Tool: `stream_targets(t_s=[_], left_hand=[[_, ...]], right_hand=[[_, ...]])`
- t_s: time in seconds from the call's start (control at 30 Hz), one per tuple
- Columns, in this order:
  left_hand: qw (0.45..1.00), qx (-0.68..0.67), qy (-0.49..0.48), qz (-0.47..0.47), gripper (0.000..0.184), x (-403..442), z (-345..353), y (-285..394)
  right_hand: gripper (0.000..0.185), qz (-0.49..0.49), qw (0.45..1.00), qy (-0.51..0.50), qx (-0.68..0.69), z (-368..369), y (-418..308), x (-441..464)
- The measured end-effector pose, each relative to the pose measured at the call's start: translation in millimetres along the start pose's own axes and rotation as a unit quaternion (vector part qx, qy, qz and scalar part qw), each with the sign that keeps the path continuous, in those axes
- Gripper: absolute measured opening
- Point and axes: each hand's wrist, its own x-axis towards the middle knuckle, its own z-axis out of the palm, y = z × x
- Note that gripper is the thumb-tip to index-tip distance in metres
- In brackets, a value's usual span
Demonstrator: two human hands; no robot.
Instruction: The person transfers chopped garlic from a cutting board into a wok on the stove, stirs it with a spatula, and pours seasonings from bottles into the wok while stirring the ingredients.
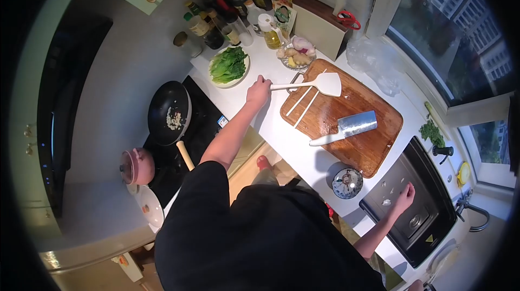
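Observation:
My left hand (259, 90) is closed around the handle of a white spatula (327, 84), whose blade is above the wooden cutting board (379, 147). Two white chopsticks (306, 108) and a cleaver (357, 123) with a pale handle lie on that board. Over the dark sink (398, 237), my right hand (404, 199) has its fingers loosely curled, with nothing visible in them. Small white scraps (386, 202) lie in the sink beside it. A black wok (158, 108) on the stove holds chopped pale bits (174, 118).
A plate of leafy greens (229, 66) stands between stove and board. Sauce bottles (203, 28) crowd the back corner, near a dish of ginger (298, 59). A patterned bowl (347, 183) sits near the counter edge. A pink pot (138, 166) and a faucet (476, 218) flank the work area.

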Motion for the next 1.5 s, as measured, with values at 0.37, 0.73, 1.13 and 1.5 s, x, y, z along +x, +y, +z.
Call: stream_targets(t_s=[0.37,0.73,1.13,1.5], left_hand=[[0.975,-0.204,0.088,-0.011,0.021,-108.8,-72.5,20.1],[0.632,-0.769,-0.006,-0.095,0.034,-266.8,-65.0,-11.9],[0.588,-0.638,0.237,-0.436,0.045,-398.6,-29.4,-185.6],[0.429,-0.803,0.247,-0.333,0.047,-362.9,-29.8,-174.2]], right_hand=[[0.028,-0.134,0.969,-0.191,0.080,77.1,-204.9,-64.9],[0.025,-0.187,0.623,-0.751,0.111,261.5,-390.6,-384.0],[0.035,-0.649,0.532,-0.530,-0.121,353.9,-440.8,-487.9],[0.027,-0.632,0.575,-0.519,-0.015,502.8,-452.0,-588.1]])
